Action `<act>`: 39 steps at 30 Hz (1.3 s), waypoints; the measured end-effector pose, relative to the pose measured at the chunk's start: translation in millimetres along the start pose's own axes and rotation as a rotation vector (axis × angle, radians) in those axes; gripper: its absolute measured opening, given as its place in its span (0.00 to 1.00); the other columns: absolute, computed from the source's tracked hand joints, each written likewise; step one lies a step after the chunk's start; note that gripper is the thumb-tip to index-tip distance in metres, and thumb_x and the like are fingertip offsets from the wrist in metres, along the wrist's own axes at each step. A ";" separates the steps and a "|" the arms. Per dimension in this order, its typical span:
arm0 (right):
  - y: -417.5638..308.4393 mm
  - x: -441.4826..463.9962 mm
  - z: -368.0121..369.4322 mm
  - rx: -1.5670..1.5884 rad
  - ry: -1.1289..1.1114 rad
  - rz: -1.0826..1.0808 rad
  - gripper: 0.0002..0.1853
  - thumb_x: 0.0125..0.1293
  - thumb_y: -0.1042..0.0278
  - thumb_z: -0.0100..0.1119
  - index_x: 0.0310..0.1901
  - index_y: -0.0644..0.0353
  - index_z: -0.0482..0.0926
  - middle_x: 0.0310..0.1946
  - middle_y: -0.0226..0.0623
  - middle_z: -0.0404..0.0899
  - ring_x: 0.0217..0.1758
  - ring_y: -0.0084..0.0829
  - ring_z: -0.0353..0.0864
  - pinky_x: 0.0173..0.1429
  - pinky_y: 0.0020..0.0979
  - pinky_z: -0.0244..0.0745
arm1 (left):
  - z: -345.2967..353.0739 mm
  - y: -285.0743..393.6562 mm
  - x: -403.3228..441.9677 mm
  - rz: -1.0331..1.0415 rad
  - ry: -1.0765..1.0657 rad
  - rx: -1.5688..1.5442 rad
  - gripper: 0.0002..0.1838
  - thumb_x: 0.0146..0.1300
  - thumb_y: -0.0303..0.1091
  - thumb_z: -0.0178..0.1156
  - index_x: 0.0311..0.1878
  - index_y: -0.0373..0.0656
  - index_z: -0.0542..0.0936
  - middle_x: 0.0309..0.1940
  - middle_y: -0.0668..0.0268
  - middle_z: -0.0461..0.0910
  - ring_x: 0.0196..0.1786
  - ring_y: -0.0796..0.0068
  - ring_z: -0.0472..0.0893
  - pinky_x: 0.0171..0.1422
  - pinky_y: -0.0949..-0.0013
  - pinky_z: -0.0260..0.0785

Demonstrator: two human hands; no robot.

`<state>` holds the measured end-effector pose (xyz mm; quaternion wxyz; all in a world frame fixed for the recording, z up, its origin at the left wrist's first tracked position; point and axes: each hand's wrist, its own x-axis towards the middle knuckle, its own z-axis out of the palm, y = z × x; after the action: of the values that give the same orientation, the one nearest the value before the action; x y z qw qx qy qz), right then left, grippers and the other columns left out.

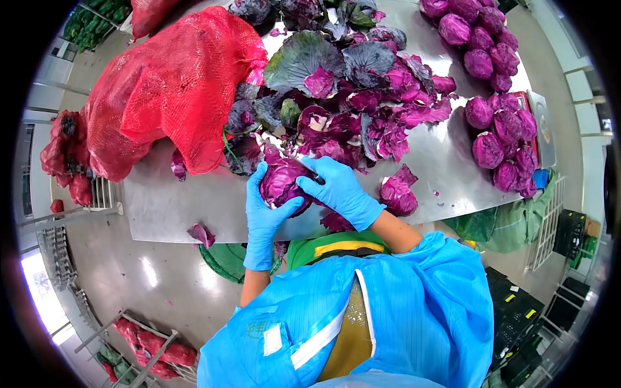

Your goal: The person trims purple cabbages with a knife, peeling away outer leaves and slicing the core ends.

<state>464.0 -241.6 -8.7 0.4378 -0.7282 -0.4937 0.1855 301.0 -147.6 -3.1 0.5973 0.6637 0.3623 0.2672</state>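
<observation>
A purple cabbage [283, 181] is held between my two blue-gloved hands, just above the near edge of the steel table [168, 210]. My left hand [264, 210] wraps its left and lower side. From the right, my right hand [339, 187] grips it, fingers over the top and thumb across the front. Beyond my hands lies a heap of loose purple and dark green cabbage leaves [369, 97]. Another purple cabbage [398, 196] sits on the table to the right of my right hand.
A large red mesh sack [174, 90] bulges over the table's left side. Stacks of trimmed purple cabbages [479, 39] stand at the far right, with more cabbages [504, 145] piled by a scale [542, 129]. A green bag [517, 220] hangs beyond the right edge. Black crates [514, 317] stand behind me.
</observation>
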 end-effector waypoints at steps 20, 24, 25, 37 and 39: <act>-15.3 22.3 -43.2 0.125 -0.098 -0.094 0.29 0.53 0.54 0.73 0.55 0.57 0.78 0.47 0.38 0.78 0.46 0.36 0.82 0.47 0.32 0.79 | -24.9 4.4 24.3 -0.054 -0.191 0.150 0.51 0.39 0.43 0.80 0.68 0.39 0.66 0.61 0.54 0.71 0.64 0.62 0.72 0.68 0.60 0.65; -2.7 33.0 -24.2 0.106 -0.288 -0.081 0.26 0.55 0.60 0.72 0.55 0.58 0.79 0.45 0.38 0.78 0.41 0.31 0.81 0.45 0.30 0.79 | -20.0 10.1 31.4 -0.027 -0.221 0.254 0.53 0.38 0.43 0.79 0.70 0.44 0.65 0.61 0.53 0.71 0.62 0.57 0.73 0.67 0.57 0.65; -0.1 36.5 -27.0 0.128 -0.312 -0.099 0.25 0.56 0.61 0.71 0.55 0.58 0.79 0.45 0.38 0.78 0.40 0.31 0.80 0.44 0.30 0.78 | -19.8 11.1 32.3 -0.025 -0.226 0.270 0.53 0.37 0.43 0.79 0.71 0.45 0.65 0.61 0.53 0.71 0.62 0.56 0.73 0.67 0.57 0.65; 10.7 36.4 -15.2 -0.448 -0.082 -0.506 0.26 0.55 0.63 0.65 0.58 0.52 0.75 0.43 0.35 0.79 0.34 0.35 0.83 0.28 0.33 0.78 | -11.2 13.4 40.1 0.080 -0.218 0.411 0.52 0.37 0.44 0.79 0.69 0.43 0.66 0.61 0.56 0.71 0.63 0.57 0.70 0.69 0.57 0.62; 24.3 40.4 -14.0 -0.526 -0.021 -0.414 0.24 0.55 0.64 0.64 0.56 0.52 0.76 0.37 0.36 0.79 0.32 0.36 0.82 0.28 0.33 0.77 | -9.9 23.5 35.5 0.146 -0.257 0.580 0.52 0.36 0.45 0.79 0.68 0.43 0.67 0.60 0.55 0.71 0.63 0.55 0.70 0.69 0.56 0.62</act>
<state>505.3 -215.5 -14.4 0.2582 -0.6984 -0.6667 -0.0335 318.2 -113.8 18.7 0.4034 0.8588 0.2964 0.1093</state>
